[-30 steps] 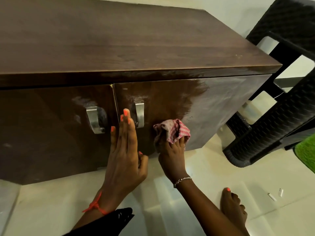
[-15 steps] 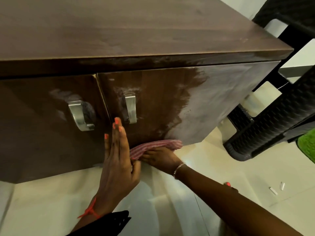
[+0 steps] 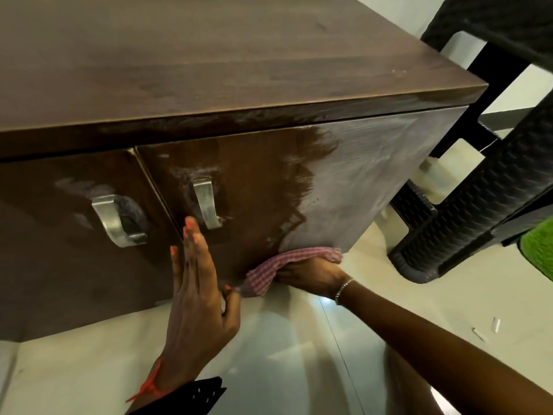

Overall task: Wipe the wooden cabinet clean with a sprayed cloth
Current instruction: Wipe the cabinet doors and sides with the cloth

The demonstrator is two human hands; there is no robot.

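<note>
A dark wooden cabinet (image 3: 239, 70) with two doors and two metal handles fills the upper left of the head view. My right hand (image 3: 311, 274) grips a red-and-white checked cloth (image 3: 287, 262) and presses it along the bottom edge of the right door (image 3: 359, 181), which shows a dull smeared patch beside a darker wet area. My left hand (image 3: 197, 289) lies flat with fingers together against the lower part of the door, just below the right handle (image 3: 206, 205). It holds nothing.
A black woven plastic chair (image 3: 466, 223) stands close to the cabinet's right end. A green mat (image 3: 538, 250) shows at the right edge. Two small white scraps (image 3: 487, 327) lie on the pale tiled floor (image 3: 284, 354).
My right hand brought the cloth down from mid-door to the bottom edge, then slid it right along that edge. My left hand stayed flat on the door. The camera moved closer.
</note>
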